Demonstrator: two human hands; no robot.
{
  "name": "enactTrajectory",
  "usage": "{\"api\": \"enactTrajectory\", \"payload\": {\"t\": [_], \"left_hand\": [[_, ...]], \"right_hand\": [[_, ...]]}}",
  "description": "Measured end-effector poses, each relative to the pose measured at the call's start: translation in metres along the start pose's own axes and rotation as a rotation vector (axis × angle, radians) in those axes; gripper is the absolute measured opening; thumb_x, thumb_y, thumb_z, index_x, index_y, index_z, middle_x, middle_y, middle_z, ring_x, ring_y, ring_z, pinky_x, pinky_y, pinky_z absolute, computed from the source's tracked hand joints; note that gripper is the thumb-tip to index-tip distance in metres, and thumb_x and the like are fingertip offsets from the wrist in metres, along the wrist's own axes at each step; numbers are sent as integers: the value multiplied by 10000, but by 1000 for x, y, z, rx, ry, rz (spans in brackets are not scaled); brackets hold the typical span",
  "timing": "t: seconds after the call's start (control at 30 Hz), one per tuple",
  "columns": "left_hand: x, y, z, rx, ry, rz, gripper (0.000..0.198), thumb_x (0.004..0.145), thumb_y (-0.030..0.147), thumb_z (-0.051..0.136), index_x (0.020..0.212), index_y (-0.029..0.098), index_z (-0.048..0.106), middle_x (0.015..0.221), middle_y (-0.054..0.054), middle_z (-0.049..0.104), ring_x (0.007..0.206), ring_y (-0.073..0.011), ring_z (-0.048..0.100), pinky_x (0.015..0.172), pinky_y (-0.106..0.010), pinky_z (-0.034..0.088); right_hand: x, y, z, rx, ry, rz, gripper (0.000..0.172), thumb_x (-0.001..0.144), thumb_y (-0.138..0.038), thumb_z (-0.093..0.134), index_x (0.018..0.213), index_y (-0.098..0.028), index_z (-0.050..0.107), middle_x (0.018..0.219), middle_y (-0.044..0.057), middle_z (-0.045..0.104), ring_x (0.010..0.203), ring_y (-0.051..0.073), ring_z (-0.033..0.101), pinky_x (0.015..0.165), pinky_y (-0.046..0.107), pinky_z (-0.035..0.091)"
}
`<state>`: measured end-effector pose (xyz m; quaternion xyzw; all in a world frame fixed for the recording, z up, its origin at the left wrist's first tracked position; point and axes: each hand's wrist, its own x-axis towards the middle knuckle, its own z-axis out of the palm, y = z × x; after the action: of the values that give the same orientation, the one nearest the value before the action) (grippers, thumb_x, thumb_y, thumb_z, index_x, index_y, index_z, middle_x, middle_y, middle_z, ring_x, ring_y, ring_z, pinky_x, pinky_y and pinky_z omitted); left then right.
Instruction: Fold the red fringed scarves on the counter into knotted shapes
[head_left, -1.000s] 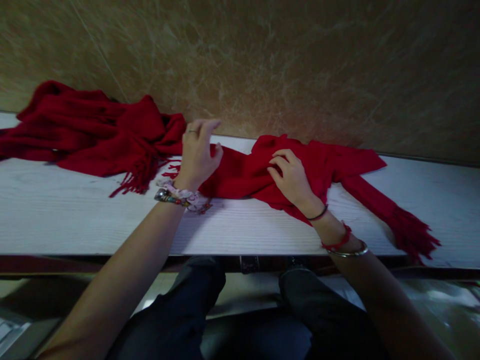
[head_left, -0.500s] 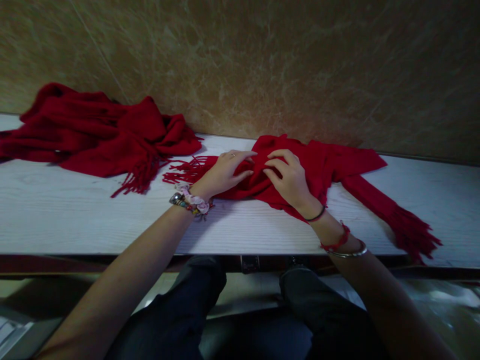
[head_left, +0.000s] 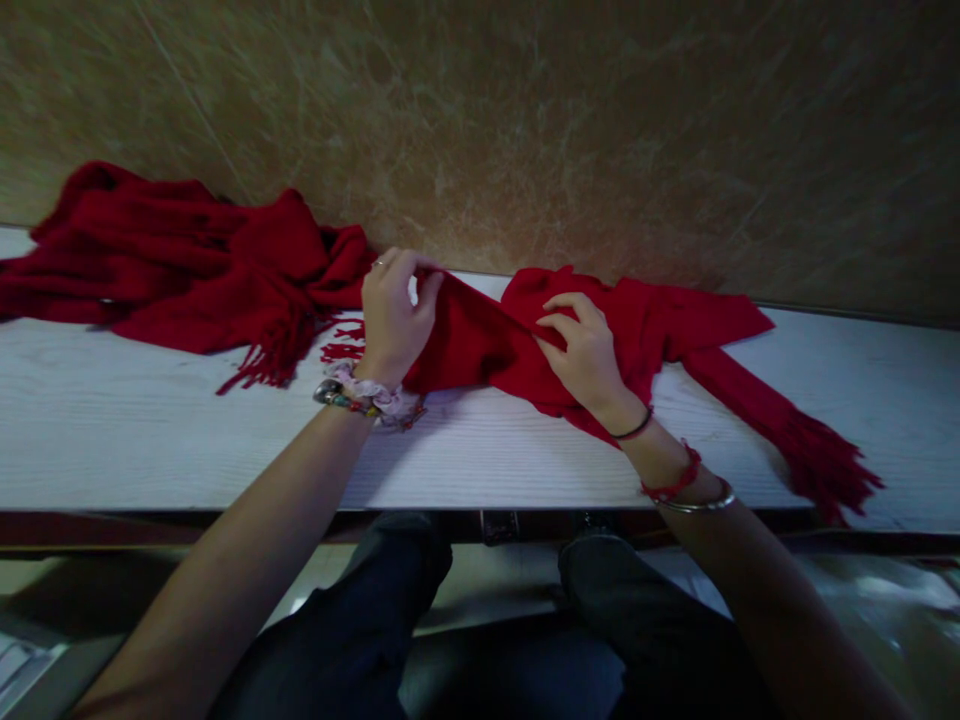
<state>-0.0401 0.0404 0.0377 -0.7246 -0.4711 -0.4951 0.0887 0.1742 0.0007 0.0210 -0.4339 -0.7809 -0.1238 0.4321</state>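
A red fringed scarf [head_left: 637, 320] lies partly folded on the white wood-grain table, its fringed end pointing to the lower right. My left hand [head_left: 397, 310] pinches the scarf's upper edge near its left end and lifts it, so the cloth stretches toward the middle. Some left fringe shows beside that wrist. On the scarf's middle rests my right hand [head_left: 581, 355], thumb and fingertips closed down on the cloth.
Another red scarf [head_left: 187, 270] lies crumpled on the table's left part, its fringe toward the front. A brown marbled wall [head_left: 480, 130] rises behind the white table [head_left: 187, 440]. My legs are below the table's front edge.
My left hand has moved left and up, taking hold of the scarf's edge and pulling its left part flatter and wider. My right hand has barely moved.
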Motion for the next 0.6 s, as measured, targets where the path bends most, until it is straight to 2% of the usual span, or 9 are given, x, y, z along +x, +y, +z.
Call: {"api": "enactTrajectory", "payload": {"t": [0.07,0.2,0.3,0.4,0.47,0.6], "left_hand": [[-1,-1,2,17,-48,37,43,824,168,491,852,177,523,850,-34,544,848,-175,513,772,-322,418],[-9,9,6,-50,-281,285,277,811,265,535,1070,169,510,1064,-71,528,1008,-203,480,876,-340,386],[-14,17,9,-54,-383,386,276,812,285,532,1061,165,534,1028,-64,563,984,-203,500,867,-344,383],[-14,18,10,-29,-367,408,152,815,185,487,922,166,593,896,-42,606,897,-190,537,822,-330,391],[-12,15,10,-10,-318,381,157,808,144,465,878,169,604,866,-37,612,876,-188,546,803,-327,392],[-7,6,5,87,-133,194,155,799,128,465,861,185,595,848,-29,603,883,-197,542,806,-345,385]], "right_hand": [[-1,-1,0,7,-24,-23,99,736,-115,566,771,-180,631,964,66,569,948,209,512,827,382,411],[-1,-4,0,20,-46,-34,110,739,-104,556,768,-168,641,972,72,563,963,202,505,838,374,411],[-1,-4,0,21,-40,-25,126,741,-91,543,763,-165,644,975,75,564,958,198,511,840,373,414],[-1,-4,0,5,-42,-33,140,737,-84,538,764,-169,645,970,72,570,959,200,515,837,375,418],[-1,-4,-1,-16,-38,-49,141,731,-88,543,779,-169,648,975,75,574,968,208,513,842,386,415],[-2,-5,-4,-51,6,-74,152,730,-104,553,818,-176,653,986,71,578,978,214,507,864,399,402]]}}
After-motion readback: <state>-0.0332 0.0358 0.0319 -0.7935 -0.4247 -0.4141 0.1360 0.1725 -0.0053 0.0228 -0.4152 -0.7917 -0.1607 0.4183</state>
